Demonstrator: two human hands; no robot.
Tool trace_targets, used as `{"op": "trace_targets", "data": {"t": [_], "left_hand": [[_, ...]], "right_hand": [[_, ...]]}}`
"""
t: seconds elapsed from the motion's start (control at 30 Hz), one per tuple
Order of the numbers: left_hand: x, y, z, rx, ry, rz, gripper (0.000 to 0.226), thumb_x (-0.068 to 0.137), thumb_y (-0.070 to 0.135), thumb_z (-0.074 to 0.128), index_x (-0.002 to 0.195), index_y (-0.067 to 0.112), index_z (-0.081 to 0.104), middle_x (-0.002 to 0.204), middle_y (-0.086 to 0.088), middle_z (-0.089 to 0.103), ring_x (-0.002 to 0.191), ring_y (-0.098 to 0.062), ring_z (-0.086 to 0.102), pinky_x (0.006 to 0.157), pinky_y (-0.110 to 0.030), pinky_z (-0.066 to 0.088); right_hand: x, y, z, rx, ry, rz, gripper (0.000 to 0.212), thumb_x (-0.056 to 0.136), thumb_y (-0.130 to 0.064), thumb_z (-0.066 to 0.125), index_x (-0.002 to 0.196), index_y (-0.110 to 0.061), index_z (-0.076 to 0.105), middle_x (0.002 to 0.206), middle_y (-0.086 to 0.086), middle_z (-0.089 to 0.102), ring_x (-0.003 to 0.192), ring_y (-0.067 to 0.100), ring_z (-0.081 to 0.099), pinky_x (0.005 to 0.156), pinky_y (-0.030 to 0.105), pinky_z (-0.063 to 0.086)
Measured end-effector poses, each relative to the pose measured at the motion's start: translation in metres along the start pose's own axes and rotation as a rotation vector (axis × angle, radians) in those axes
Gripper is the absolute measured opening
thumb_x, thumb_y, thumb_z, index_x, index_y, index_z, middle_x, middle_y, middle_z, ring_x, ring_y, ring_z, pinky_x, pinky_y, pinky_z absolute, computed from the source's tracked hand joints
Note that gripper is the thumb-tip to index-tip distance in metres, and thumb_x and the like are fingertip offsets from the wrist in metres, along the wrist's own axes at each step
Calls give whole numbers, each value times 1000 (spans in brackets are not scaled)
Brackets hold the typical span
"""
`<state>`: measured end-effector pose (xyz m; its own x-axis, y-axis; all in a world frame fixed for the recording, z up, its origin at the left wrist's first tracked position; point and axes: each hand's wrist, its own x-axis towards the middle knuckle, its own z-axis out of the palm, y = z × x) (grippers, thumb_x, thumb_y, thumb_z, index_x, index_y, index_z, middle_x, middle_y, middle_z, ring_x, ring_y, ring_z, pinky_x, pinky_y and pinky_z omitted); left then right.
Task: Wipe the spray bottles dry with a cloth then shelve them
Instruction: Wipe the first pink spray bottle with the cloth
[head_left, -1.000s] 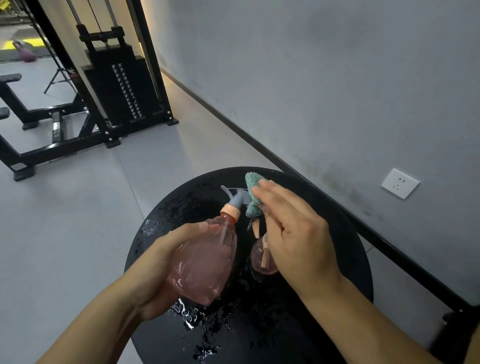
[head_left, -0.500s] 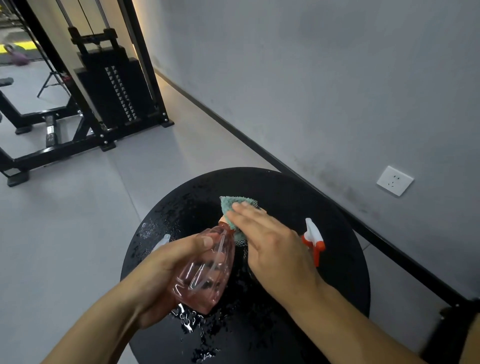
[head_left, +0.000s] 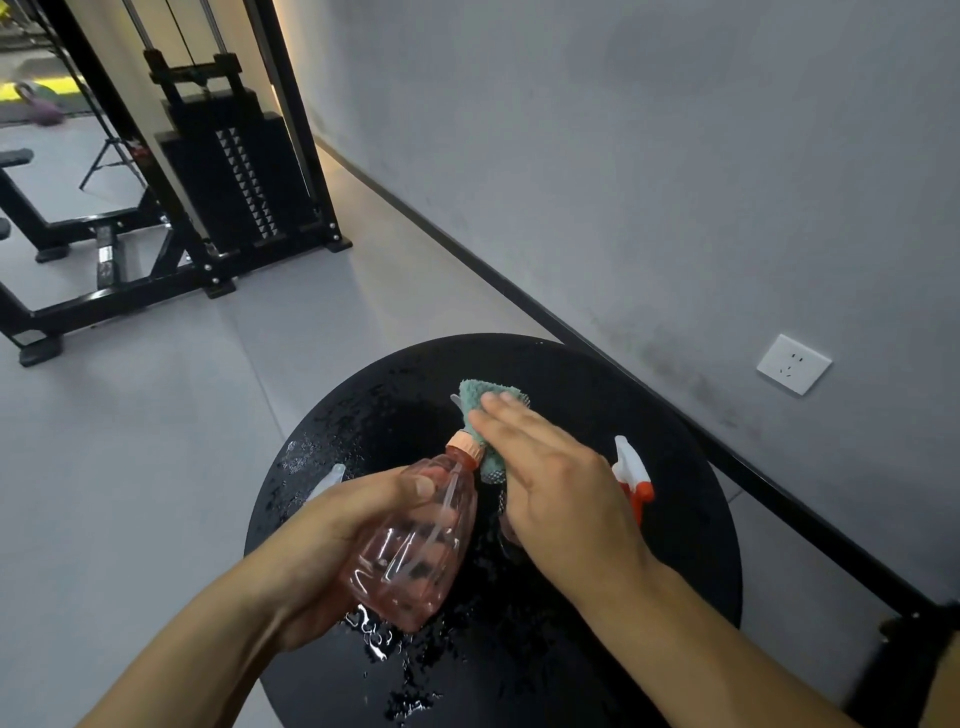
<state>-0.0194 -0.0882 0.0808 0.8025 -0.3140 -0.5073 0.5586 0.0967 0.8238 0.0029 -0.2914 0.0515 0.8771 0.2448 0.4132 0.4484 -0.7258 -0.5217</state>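
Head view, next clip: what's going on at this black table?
A person is drying a pink spray bottle over a wet round black table. The left hand grips the bottle's body, tilted, while the right hand presses a teal cloth against the bottle's nozzle end. A white and red sprayer shows beside the right hand. No shelf is in view.

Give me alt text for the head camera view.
A left hand grips a pink spray bottle while the right hand presses a teal cloth over its top, above a wet round black table.
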Motion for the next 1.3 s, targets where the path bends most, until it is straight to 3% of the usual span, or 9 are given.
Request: {"op": "trace_targets", "data": {"t": [0.13,0.27,0.43,0.57,0.63,0.8,0.93,1.1,1.3], "left_hand": [[0,-1,0,7,-6,-2,58,64,42,84,119,21,80,111,-18,73,91,-32,69,84,-51,57],[1,0,0,-7,8,2,55,60,39,84,113,23,83,104,-15,76,81,-28,72,72,-41,62],[0,0,3,1,24,-1,45,74,37,76,115,22,82,111,-15,75,88,-30,70,74,-42,59],[-1,4,-2,-49,40,26,41,68,33,80,106,18,84,100,-17,74,75,-27,72,64,-37,61],[-2,4,-2,-59,36,27,47,62,35,83,105,17,84,99,-18,75,75,-28,73,65,-38,63],[0,3,1,-45,46,26,38,74,34,72,106,17,84,99,-16,75,75,-26,73,63,-35,61],[0,3,-3,-59,59,33,39,73,35,73,107,20,84,106,-16,76,76,-27,74,63,-39,62],[0,3,-2,-74,69,47,39,73,34,73,106,18,84,103,-16,75,77,-27,73,65,-38,63],[1,3,-8,-94,101,63,42,73,37,74,109,17,83,106,-19,75,79,-30,74,66,-42,63]], "right_hand": [[-1,0,0,3,-41,-48,54,93,4,59,142,-18,55,147,-6,52,140,2,39,115,23,34],[2,6,-4,5,0,19,56,93,4,59,143,-20,54,147,-8,51,140,0,38,115,11,24],[-3,-5,2,34,-35,-51,51,93,3,59,140,-17,57,145,-5,55,139,3,42,115,24,35],[5,9,-8,13,8,80,54,95,1,57,143,-24,53,148,-11,50,139,-1,39,116,20,31],[4,9,-10,16,31,114,53,96,-1,57,143,-24,54,148,-12,50,139,-2,39,116,20,31],[0,-3,-3,37,-36,15,53,95,4,55,142,-20,56,147,-9,52,138,-2,41,116,20,32],[5,6,-9,38,7,118,51,97,-2,56,143,-23,54,148,-11,51,139,-1,40,116,25,36],[-1,-3,-4,27,-47,79,51,97,0,53,143,-22,54,148,-12,50,139,-5,37,115,12,25],[-3,-7,3,24,-52,57,53,92,5,59,139,-21,59,144,-10,54,137,-2,42,115,18,31]]}}
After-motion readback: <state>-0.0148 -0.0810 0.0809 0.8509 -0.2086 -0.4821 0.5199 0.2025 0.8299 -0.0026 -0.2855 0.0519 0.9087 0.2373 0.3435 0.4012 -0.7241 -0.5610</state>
